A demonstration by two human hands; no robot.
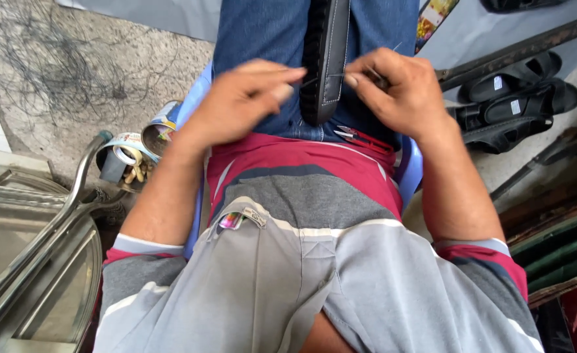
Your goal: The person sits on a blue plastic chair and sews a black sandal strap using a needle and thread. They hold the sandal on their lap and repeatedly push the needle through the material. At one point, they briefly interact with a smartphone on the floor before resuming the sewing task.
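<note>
Grey-and-red striped shirt (314,261) fills the foreground. Black stitched leather shoe piece (324,59) stands between my denim knees (262,33), so both hands stay free. Left hand (243,98) fingers flat against its edge, steadying. Right hand (396,88) pinched shut on a thin needle (393,49). Red-handled snips (364,136) rest on my lap, within reach.

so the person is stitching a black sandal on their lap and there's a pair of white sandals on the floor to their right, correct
Not quite. The sandals on the floor to the person's right are black, not white, as the head view shows. The rest holds: a black sandal lies on the lap, with the left hand and right hand working at its edges, as if stitching.
</note>
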